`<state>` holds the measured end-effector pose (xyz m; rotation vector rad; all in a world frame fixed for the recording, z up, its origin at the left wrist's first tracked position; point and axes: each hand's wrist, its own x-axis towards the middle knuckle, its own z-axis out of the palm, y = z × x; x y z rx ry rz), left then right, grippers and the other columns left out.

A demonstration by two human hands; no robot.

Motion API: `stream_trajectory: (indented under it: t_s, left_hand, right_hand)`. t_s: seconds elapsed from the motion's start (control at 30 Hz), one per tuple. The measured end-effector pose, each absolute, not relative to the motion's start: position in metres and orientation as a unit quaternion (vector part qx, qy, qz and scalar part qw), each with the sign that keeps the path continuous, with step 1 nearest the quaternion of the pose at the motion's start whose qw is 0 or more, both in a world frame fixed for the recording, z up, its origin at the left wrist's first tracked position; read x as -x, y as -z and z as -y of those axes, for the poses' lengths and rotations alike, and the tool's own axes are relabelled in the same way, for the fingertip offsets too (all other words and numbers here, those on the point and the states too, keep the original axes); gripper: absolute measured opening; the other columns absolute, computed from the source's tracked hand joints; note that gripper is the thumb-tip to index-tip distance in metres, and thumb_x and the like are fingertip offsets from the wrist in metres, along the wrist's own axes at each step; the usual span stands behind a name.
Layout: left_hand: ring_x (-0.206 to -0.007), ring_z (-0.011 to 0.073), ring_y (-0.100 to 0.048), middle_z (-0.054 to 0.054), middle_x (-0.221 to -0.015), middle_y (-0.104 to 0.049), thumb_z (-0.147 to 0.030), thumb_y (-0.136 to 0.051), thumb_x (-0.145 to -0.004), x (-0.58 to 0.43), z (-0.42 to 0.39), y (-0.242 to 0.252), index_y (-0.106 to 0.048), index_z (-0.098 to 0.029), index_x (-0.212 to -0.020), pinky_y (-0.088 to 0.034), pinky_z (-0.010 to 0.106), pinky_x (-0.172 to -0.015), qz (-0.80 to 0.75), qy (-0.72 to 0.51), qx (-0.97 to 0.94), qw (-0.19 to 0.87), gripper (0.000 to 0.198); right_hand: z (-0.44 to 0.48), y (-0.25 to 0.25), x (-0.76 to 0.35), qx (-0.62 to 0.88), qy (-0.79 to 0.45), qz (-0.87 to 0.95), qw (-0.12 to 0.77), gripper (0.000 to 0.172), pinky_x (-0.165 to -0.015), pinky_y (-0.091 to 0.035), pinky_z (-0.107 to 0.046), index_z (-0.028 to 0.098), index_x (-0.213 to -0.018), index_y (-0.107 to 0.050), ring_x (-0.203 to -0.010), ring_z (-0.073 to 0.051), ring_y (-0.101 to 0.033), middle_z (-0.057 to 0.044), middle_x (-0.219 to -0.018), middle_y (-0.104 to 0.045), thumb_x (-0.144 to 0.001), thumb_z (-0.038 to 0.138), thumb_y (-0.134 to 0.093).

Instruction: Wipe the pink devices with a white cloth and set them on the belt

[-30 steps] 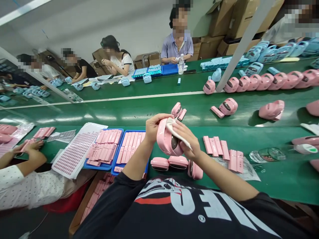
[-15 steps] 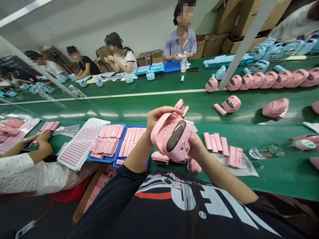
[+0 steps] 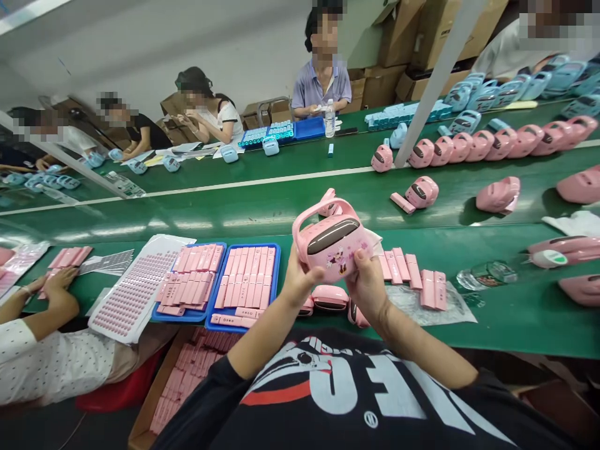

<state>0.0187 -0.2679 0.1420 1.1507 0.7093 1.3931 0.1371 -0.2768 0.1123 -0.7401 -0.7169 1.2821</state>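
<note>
Between my two hands is a pink plastic casing with a carry handle [image 3: 319, 253], a dark glossy oval window on its upper front and a cartoon mouse sticker below. My left hand [image 3: 300, 278] grips its lower left side, thumb on the front. At the lower right corner, my right hand [image 3: 370, 284] holds it with the thumb near the sticker; the fingers behind are hidden. More pink casings [image 3: 330, 298] lie on the bench below, close to my chest. Flat pink bar-shaped parts [image 3: 412, 270] rest to the right, some on a clear plastic bag [image 3: 452, 309].
Left of me are two blue trays [image 3: 277, 269] of pink bars and a sticker sheet [image 3: 135, 284]. A co-worker's hand [image 3: 60, 284] touches pink bars farther left. A plastic bottle [image 3: 487, 275] lies at right. Pink casings line the green conveyor [image 3: 225, 212]; several people sit opposite.
My left hand has moved from the handle and top of the casing down to its lower left side. The casing is turned more level, its front facing me. The view has shifted slightly right.
</note>
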Motion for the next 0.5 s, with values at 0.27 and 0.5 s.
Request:
stream_trajectory:
  t_s: [0.27, 0.5]
  left_hand:
    - [-0.112, 0.0314, -0.057, 0.010, -0.117, -0.064, -0.034, -0.084, -0.054, -0.013, 0.262, -0.148, -0.055, -0.021, -0.114, -0.047, 0.046, -0.096, -0.297, -0.562, -0.505, 0.583, 0.068]
    - [-0.112, 0.0338, -0.056, 0.010, -0.118, -0.063, -0.026, -0.086, -0.049, -0.016, 0.273, -0.142, -0.055, -0.020, -0.116, -0.044, 0.048, -0.097, -0.369, -0.479, -0.548, 0.578, 0.074]
  right_hand:
    - [0.254, -0.131, -0.165, 0.292, -0.557, 0.461, 0.626, 0.054, -0.095, -0.047, -0.040, 0.019, -0.119, -0.057, -0.113, -0.026, -0.056, -0.008, -0.119, -0.062, -0.079, 0.054, -0.061]
    - [0.237, -0.170, -0.179, 0.376, -0.439, 0.586, 0.567, 0.028, -0.086, -0.050, -0.036, 0.018, -0.089, -0.070, -0.087, -0.020, -0.064, -0.004, -0.086, -0.069, -0.085, 0.044, -0.059]
